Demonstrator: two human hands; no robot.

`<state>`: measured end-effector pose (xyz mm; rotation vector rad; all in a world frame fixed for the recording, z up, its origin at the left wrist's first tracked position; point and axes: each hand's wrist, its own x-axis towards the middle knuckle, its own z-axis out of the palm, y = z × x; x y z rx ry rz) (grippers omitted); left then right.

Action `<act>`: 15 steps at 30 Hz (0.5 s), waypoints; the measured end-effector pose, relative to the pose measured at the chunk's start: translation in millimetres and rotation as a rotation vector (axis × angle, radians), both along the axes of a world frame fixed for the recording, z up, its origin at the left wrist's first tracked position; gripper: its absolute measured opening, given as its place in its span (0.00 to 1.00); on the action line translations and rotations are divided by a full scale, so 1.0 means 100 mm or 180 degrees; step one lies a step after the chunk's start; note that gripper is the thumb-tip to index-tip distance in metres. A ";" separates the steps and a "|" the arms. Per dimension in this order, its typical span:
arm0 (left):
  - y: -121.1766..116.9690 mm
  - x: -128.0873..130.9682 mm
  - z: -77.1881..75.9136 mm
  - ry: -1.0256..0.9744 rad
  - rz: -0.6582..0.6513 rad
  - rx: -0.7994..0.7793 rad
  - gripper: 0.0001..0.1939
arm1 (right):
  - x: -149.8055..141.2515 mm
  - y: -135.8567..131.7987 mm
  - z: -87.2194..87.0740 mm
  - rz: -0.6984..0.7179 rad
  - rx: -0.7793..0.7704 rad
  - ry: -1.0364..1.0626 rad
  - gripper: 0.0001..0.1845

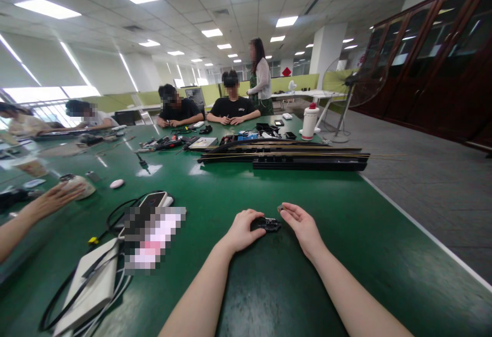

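Note:
On the green table (326, 275) in front of me lies a small black part (271, 224) with an uneven, detailed surface; its exact kind is not clear. My left hand (246, 232) grips its left end between thumb and fingers. Just to the right, my right hand (302, 224) pinches a tiny greyish piece (281, 208) at its fingertips, too small to name. That piece is held slightly above and apart from the black part's right end.
Long black strips (311, 164) with thin rods lie across the table ahead. Left of me are a phone (154, 201), a white box-like device (90, 280) and cables. Another person's hand (57, 198) touches a roundish container (85, 187). A white bottle (309, 123) stands farther back. Several people sit around.

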<state>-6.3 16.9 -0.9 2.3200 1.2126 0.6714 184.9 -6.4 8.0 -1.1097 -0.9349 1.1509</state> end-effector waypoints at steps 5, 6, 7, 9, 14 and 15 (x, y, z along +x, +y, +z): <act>0.00 -0.01 0.00 -0.0017 -0.0003 0.0018 0.20 | -0.01 0.01 -0.04 0.0214 0.0053 -0.0206 0.22; 0.00 -0.01 0.00 -0.0012 -0.0002 0.0021 0.20 | -0.01 0.02 -0.06 0.0258 0.0090 -0.0305 0.21; 0.00 -0.01 0.00 -0.0006 0.0000 0.0025 0.20 | -0.02 0.02 -0.07 0.0303 0.0133 -0.0434 0.20; 0.00 -0.01 0.00 0.0009 0.0001 0.0032 0.20 | -0.02 0.02 -0.10 0.0376 0.0226 -0.0792 0.18; 0.01 -0.02 -0.02 0.0002 -0.0008 0.0069 0.20 | -0.04 -0.02 -0.10 0.0416 0.0461 -0.1750 0.14; 0.01 -0.02 -0.03 -0.0003 -0.0011 0.0080 0.19 | -0.04 -0.03 -0.09 0.0414 0.0533 -0.1888 0.13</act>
